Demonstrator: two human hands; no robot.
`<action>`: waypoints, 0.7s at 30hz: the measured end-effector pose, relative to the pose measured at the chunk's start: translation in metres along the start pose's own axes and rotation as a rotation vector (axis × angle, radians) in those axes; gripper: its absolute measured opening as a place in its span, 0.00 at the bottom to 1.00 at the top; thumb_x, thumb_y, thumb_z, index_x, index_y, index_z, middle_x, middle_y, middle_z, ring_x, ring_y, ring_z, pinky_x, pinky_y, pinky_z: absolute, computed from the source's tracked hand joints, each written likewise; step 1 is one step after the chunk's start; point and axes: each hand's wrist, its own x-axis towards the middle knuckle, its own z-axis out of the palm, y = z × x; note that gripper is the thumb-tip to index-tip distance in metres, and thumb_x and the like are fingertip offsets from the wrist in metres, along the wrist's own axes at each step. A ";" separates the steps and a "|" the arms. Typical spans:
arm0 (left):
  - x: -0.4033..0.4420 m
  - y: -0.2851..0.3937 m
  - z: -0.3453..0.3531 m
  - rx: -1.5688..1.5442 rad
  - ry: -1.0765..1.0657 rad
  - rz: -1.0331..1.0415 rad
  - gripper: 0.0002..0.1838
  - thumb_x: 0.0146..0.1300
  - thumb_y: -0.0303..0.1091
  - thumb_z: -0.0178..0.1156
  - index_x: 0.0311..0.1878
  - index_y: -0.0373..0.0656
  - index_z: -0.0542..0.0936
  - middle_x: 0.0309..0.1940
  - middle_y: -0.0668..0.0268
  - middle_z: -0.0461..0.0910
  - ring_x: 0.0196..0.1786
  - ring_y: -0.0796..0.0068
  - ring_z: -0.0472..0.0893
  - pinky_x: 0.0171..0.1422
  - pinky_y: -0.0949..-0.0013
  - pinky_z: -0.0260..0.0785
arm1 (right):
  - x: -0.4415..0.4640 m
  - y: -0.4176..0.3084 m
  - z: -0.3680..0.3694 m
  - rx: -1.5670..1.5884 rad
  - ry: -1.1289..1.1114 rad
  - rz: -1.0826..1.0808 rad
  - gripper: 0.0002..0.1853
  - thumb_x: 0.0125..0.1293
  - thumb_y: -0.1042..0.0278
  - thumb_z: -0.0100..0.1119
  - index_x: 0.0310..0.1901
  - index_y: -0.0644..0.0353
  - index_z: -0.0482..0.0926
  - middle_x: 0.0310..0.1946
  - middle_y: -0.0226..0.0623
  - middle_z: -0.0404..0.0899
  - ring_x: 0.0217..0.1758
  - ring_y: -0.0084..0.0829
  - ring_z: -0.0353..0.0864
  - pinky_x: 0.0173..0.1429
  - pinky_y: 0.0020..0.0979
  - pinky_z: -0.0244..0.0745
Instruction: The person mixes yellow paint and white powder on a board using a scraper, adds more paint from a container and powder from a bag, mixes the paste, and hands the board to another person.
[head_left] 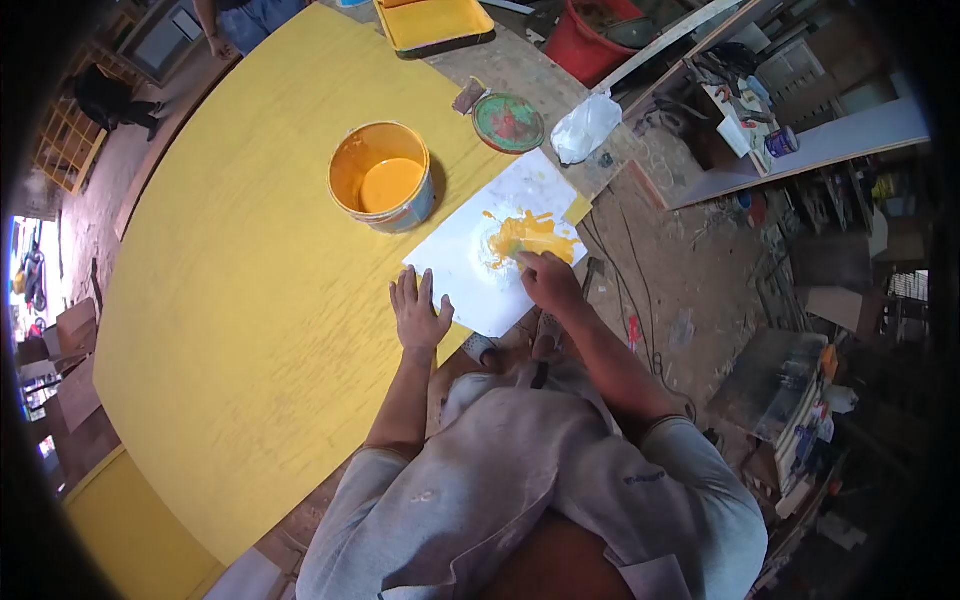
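Note:
A white board (465, 240) lies on the near right edge of a large yellow-painted panel (230, 270). Orange-yellow paint (545, 238) is smeared over its right half, beside a patch of white powder or paste (485, 255). My left hand (420, 312) rests flat at the board's left edge, fingers apart. At the paint, my right hand (548, 280) is closed with its fingertips down in the smear; what it grips, if anything, is too small to make out. Behind the board stands a bucket (432, 195) holding orange-yellow paint.
A paint-stained round lid (509, 123) and a white plastic bag (587, 128) lie beyond the board. Farther back are a yellow paint tray (435, 25) and a red tub (590, 45). Cables (625, 270) cross the floor at right. Another person (250, 22) stands at the far edge.

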 end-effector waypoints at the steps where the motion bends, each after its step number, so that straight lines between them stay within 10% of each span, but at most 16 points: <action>1: -0.001 0.004 0.000 -0.004 0.000 0.001 0.35 0.66 0.46 0.67 0.76 0.45 0.76 0.78 0.43 0.68 0.82 0.38 0.65 0.88 0.33 0.49 | 0.004 -0.002 -0.002 0.008 0.024 -0.007 0.22 0.68 0.64 0.61 0.64 0.53 0.86 0.44 0.54 0.84 0.49 0.56 0.87 0.55 0.55 0.83; 21: 0.002 -0.002 -0.002 -0.001 -0.009 0.001 0.36 0.65 0.45 0.67 0.75 0.42 0.76 0.78 0.41 0.68 0.81 0.38 0.65 0.89 0.34 0.48 | -0.019 -0.004 0.009 -0.013 -0.033 -0.028 0.21 0.69 0.64 0.60 0.63 0.53 0.86 0.45 0.58 0.85 0.50 0.59 0.86 0.57 0.55 0.83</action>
